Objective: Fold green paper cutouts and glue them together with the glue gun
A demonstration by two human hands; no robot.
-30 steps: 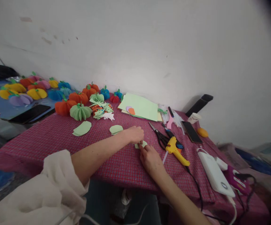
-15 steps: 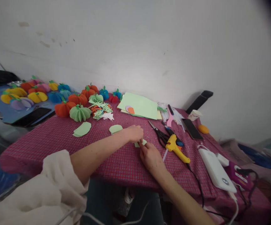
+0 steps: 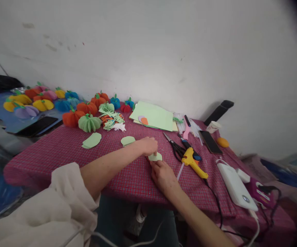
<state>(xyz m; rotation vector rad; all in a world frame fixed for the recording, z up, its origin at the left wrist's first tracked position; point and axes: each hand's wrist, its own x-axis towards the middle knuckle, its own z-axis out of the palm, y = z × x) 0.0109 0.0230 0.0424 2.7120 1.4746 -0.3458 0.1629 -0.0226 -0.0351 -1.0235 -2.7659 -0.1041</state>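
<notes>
A light green paper cutout (image 3: 158,156) with a rounded edge lies on the checked tablecloth. My left hand (image 3: 148,146) reaches over from the left, fingers curled, a fingertip pressing on the paper. Below it, my right hand (image 3: 163,175) has its bent fingers closed at the paper's near edge; part of the cutout is hidden by the hands. Beside my left forearm sits another green cutout pile (image 3: 128,140), and a further stack of green cutouts (image 3: 92,140) lies to the left. To the right stands a yellow glue gun (image 3: 192,162) with a glue stick in it.
Black scissors (image 3: 175,145), a phone (image 3: 210,142) and a white power bank (image 3: 237,186) lie on the right, with cables. Green paper sheets (image 3: 153,115), paper scraps (image 3: 111,119) and several paper pumpkins (image 3: 90,122) are along the back. A paper cup (image 3: 213,127) stands back right.
The green cutout, earlier mostly covered and apparently bent between my fingers, now lies flatter with more of its rounded face showing. My right hand has shifted slightly down and left.
</notes>
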